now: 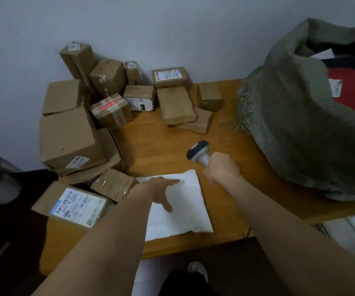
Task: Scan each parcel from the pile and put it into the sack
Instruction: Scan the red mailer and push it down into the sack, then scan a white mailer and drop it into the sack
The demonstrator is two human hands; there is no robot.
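My left hand (161, 192) lies fingers spread on the white parcel (185, 210); my right hand (221, 167) fingers grip the scanner (198, 151).

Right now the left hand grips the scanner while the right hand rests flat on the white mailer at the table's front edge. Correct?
Not quite: the hands are swapped. In the head view the right hand grips the scanner, and the left hand rests flat on the white mailer at the table's front edge.
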